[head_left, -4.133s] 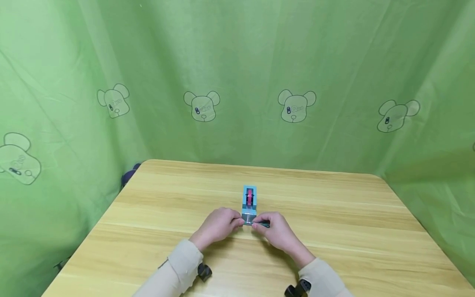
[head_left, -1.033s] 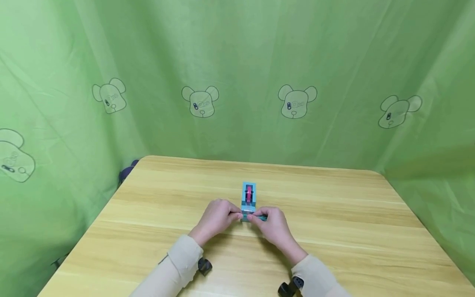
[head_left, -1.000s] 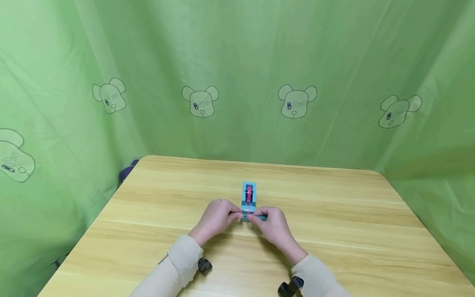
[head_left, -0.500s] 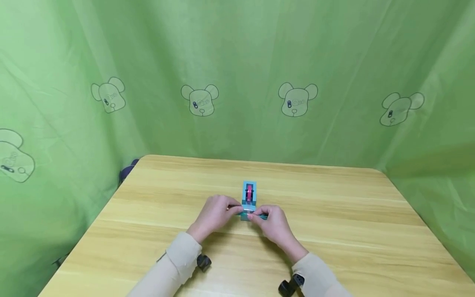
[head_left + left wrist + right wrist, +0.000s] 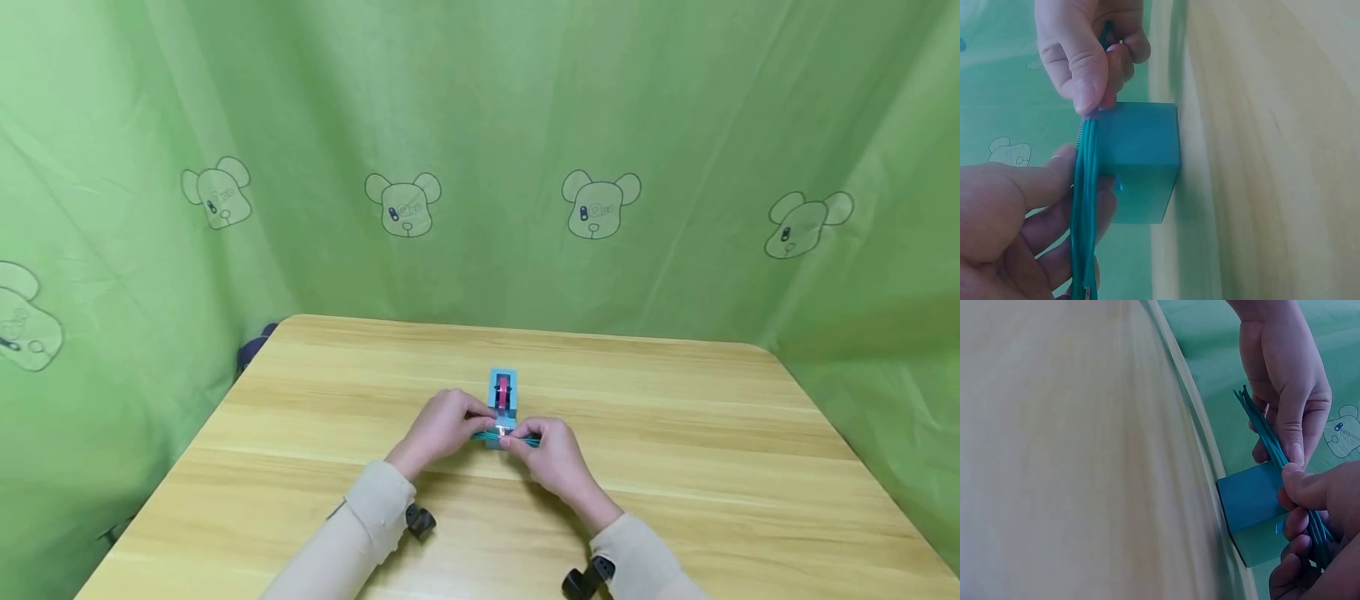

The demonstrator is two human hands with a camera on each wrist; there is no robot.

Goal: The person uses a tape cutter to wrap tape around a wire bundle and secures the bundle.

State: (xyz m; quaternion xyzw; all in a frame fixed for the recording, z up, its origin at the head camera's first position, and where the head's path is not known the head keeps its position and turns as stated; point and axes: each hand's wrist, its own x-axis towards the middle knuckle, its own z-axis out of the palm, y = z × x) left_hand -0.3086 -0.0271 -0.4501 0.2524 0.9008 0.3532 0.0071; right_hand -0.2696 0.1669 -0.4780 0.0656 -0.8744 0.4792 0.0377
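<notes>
A bundle of thin teal strands (image 5: 1085, 200) lies across the front of a light-blue tape dispenser (image 5: 503, 392) holding a pink roll. My right hand (image 5: 553, 454) pinches the bundle near its middle, thumb and fingertips close to the dispenser's serrated cutter (image 5: 1079, 134). A shiny whitish patch shows beside these fingertips in the head view. My left hand (image 5: 444, 423) has its thumb and curled fingers at the dispenser's front, above and behind the bundle's left part. The bundle hides what lies between them. Loose strand ends (image 5: 1244, 394) stick out past my left hand.
The wooden table (image 5: 675, 417) carries the dispenser near its middle. A green curtain (image 5: 487, 275) printed with bear heads hangs behind it and along both sides. Something dark purple (image 5: 255, 346) shows beyond the table's left edge. Each wrist wears a small black camera (image 5: 420, 522).
My left hand has slid off leftward along the bundle and then up to the dispenser's front, uncovering the bundle's left part. My right hand keeps its pinch in nearly the same place.
</notes>
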